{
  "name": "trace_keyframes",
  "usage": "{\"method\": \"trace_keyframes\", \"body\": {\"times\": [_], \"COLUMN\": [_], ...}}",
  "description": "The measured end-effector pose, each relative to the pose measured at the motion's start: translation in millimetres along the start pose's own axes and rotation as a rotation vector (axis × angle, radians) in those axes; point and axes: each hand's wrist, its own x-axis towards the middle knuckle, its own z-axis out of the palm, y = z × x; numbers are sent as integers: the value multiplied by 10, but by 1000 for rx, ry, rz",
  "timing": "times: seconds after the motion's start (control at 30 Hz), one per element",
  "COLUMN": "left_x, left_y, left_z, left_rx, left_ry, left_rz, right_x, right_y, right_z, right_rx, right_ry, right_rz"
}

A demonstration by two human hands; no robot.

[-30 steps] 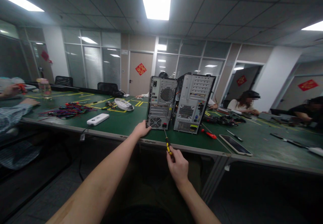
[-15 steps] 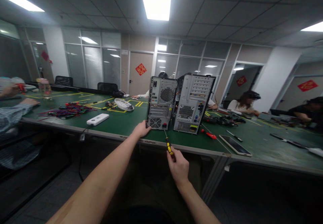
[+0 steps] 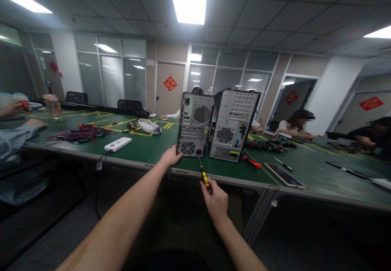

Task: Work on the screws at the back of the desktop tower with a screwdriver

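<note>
Two computer towers stand side by side with their rear panels toward me. My left hand grips the bottom left corner of the left computer tower, thumb at the rear panel and the other fingers mostly hidden along its side. A yellow and black screwdriver is pinched by its handle end in my right hand, below the table edge. Its shaft slants up to the tower's lower edge, just under the power socket. Whether the tip sits on a screw is too small to tell. The right computer tower is untouched.
On the green table lie a white power strip, bundled wires, a white oval object, a red screwdriver, a phone and black cables. Other people sit around the table.
The fingers of my right hand have shifted slightly down the screwdriver handle, and the handle looks turned a little. My left hand and both towers stay put.
</note>
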Motion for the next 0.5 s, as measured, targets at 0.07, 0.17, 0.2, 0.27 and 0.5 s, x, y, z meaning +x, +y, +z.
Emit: {"method": "trace_keyframes", "body": {"times": [0.07,0.17,0.2,0.27,0.5], "left_x": [-3,-2,1,4,-27], "left_y": [4,4,4,2,1], "left_z": [-4,-3,-2,-1,-17], "left_rx": [2,6,6,5,-19], "left_ry": [-3,-6,-5,-5,4], "left_rz": [-6,-9,-9,-7,20], "right_x": [-4,0,4,13,34], "right_y": [-6,-19,-21,-18,-18], "right_z": [1,-1,-1,-1,-14], "right_rx": [-16,-53,-50,-26,-22], "right_ry": [-9,-17,-12,11,32], "right_rz": [-25,-50,-49,-31,20]}}
